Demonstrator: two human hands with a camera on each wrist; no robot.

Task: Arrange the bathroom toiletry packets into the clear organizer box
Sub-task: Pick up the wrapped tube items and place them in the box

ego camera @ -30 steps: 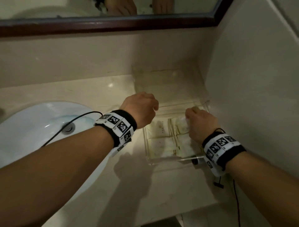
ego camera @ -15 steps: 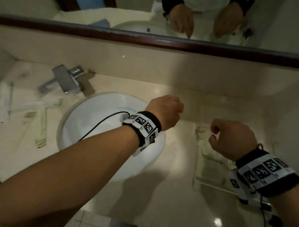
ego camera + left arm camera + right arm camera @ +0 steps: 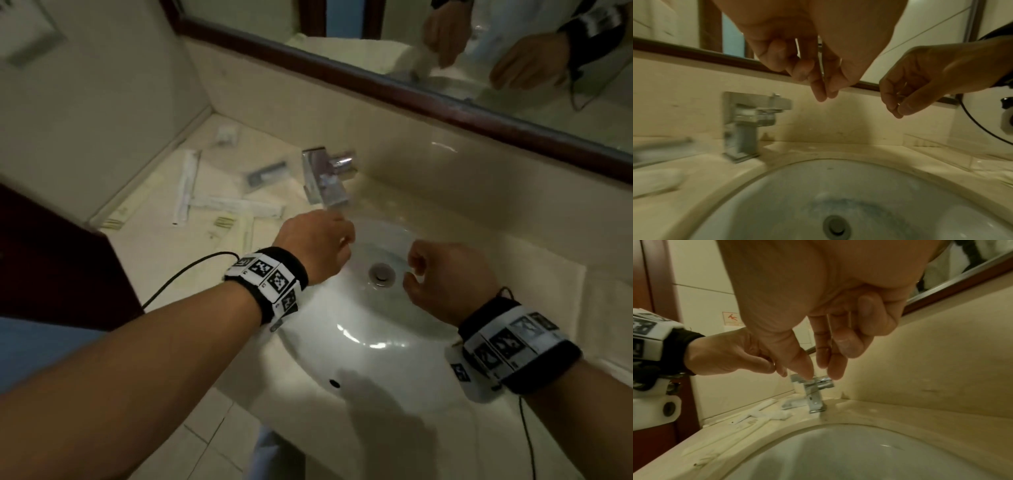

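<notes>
Both hands have moved from the clear box (image 3: pixel 962 155) to above the sink (image 3: pixel 359 342); left hand (image 3: pixel 317 245) and right hand (image 3: pixel 448 277) are loosely curled, holding nothing. Packets (image 3: pixel 236 205) lie beyond the left fingers.

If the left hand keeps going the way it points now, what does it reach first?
Likely the faucet: the left hand, empty over the sink, points toward it. Remaining packets lie further left; depth is unclear.

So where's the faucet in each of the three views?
Head: faucet upper centre, behind the basin, just beyond the left hand.
Left wrist: faucet left of centre, on the counter.
Right wrist: faucet centre, below the fingers.
Shared landmark: the basin.
</notes>
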